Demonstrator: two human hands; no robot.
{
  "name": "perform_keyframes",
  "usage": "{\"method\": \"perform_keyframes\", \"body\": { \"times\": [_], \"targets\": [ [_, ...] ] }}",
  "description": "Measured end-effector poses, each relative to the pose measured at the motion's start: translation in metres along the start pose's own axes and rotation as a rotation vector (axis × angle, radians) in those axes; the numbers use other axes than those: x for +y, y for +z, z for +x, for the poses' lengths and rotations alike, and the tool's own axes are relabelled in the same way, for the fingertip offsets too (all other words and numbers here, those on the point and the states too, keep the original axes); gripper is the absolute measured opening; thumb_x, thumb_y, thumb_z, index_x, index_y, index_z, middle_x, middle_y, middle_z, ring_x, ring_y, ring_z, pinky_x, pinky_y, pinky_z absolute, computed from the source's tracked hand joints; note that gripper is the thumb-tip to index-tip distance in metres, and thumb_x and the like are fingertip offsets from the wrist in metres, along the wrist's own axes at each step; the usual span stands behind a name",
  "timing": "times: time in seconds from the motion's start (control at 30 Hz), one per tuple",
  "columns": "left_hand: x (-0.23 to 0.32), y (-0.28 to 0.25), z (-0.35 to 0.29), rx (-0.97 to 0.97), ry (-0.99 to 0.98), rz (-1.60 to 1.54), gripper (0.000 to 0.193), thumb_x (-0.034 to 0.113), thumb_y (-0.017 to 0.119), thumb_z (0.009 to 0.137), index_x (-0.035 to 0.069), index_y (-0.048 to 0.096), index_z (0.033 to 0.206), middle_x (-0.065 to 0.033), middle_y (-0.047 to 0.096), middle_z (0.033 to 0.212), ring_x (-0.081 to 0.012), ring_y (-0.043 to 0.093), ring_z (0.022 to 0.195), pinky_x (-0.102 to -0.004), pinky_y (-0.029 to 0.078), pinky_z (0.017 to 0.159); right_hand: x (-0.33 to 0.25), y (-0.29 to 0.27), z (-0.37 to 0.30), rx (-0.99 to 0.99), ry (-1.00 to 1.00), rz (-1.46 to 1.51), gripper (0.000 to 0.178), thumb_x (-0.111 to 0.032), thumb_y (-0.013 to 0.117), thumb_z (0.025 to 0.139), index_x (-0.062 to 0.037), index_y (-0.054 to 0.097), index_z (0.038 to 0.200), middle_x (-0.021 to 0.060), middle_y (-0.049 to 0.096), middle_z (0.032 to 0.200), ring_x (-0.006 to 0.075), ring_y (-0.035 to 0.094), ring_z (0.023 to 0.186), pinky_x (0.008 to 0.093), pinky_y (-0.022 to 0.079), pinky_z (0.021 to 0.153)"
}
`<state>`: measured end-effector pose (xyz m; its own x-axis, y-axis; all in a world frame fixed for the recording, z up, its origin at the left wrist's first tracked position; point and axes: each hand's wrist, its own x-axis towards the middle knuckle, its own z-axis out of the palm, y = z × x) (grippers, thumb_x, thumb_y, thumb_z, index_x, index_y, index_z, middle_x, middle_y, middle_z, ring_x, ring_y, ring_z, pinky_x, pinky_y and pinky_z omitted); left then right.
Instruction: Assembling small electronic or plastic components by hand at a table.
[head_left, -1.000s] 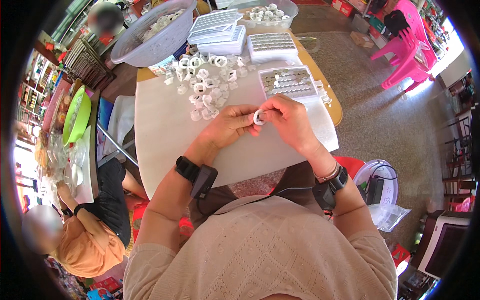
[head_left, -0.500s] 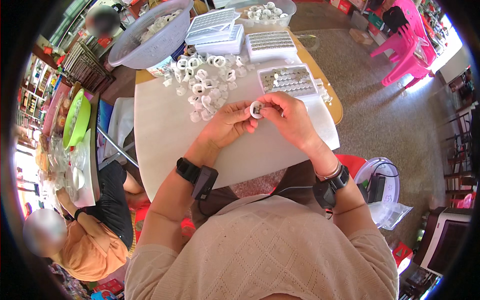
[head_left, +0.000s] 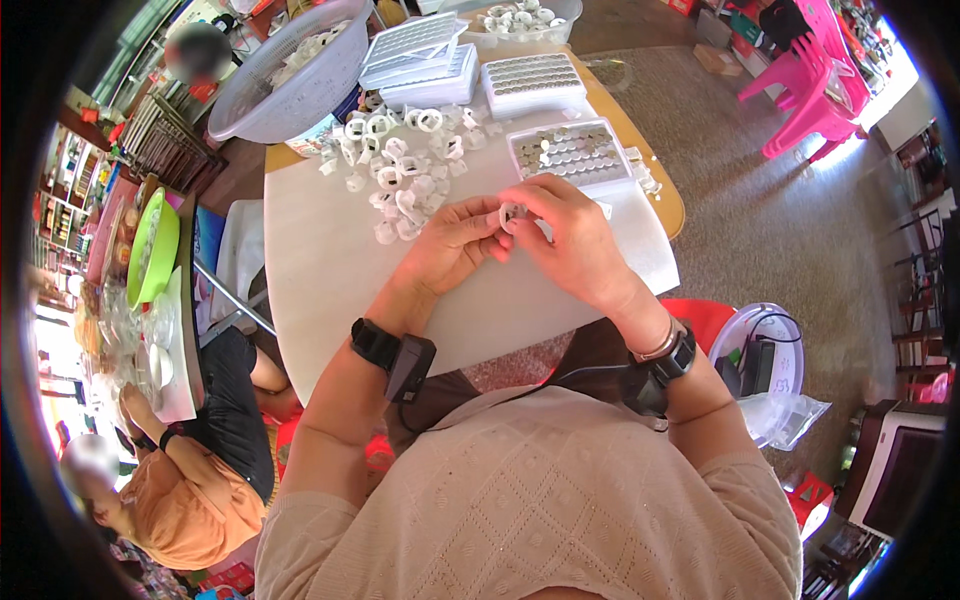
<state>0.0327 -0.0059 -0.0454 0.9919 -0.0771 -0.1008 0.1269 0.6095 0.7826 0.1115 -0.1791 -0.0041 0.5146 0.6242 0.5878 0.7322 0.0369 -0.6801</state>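
Observation:
Above the middle of the table, my left hand [head_left: 457,242] pinches a small white round plastic part [head_left: 508,216] with a dark opening in its face. My right hand [head_left: 575,238] closes on the same part from the right, thumb and forefinger at its face. Whether anything tiny sits between those fingers is hidden. Just beyond the right hand lies a clear tray [head_left: 522,166] partly filled with rows of small silver discs. Left of and beyond my hands spreads a loose pile of similar white plastic parts [head_left: 396,170], some with dark openings.
Behind the pile stand a large grey basket [head_left: 290,85], stacked clear trays [head_left: 430,85], a full disc tray [head_left: 533,80] and a clear tub [head_left: 520,35] of white parts. Small white bits [head_left: 645,178] lie near the right edge. A co-worker [head_left: 195,490] sits at the left.
My right hand has turned and moved slightly, its fingers now covering more of the white part. The left hand keeps its grip. The co-worker's hands at the left have shifted.

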Motion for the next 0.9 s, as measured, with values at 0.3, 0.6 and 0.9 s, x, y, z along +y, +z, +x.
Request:
{"method": "perform_keyframes", "body": {
  "times": [0.3,0.6,0.9],
  "targets": [
    [-0.003,0.002,0.001,0.042,0.029,0.055,0.024,0.012,0.058,0.092,-0.003,0.059,0.111,-0.0089,0.064,0.097,-0.0159,0.063,0.082,-0.0282,0.053,0.072,0.001,0.007,0.000,0.057,-0.117,-0.230,0.017,-0.003,0.065,0.070,-0.0017,0.058,0.087,0.0118,0.059,0.081,0.0308,0.059,0.075,0.0395,0.050,0.068],
    [0.001,0.005,-0.003,0.032,0.025,0.050,0.027,0.014,0.061,0.090,-0.003,0.059,0.111,-0.0095,0.065,0.097,-0.0166,0.062,0.082,-0.0288,0.051,0.068,0.002,0.006,-0.004,0.097,-0.008,-0.076,0.034,0.000,0.064,0.069,-0.0027,0.056,0.101,0.0151,0.058,0.095,0.0353,0.058,0.089,0.0417,0.048,0.078],
    [-0.003,0.003,0.001,0.096,0.007,0.029,0.029,0.016,0.061,0.090,-0.001,0.058,0.114,-0.0082,0.066,0.100,-0.0119,0.061,0.076,-0.0245,0.049,0.063,0.002,0.016,-0.006,0.062,-0.113,-0.086,0.039,0.005,0.062,0.066,-0.0042,0.051,0.103,0.0145,0.056,0.088,0.0367,0.055,0.082,0.0448,0.046,0.074]
  ]
}}
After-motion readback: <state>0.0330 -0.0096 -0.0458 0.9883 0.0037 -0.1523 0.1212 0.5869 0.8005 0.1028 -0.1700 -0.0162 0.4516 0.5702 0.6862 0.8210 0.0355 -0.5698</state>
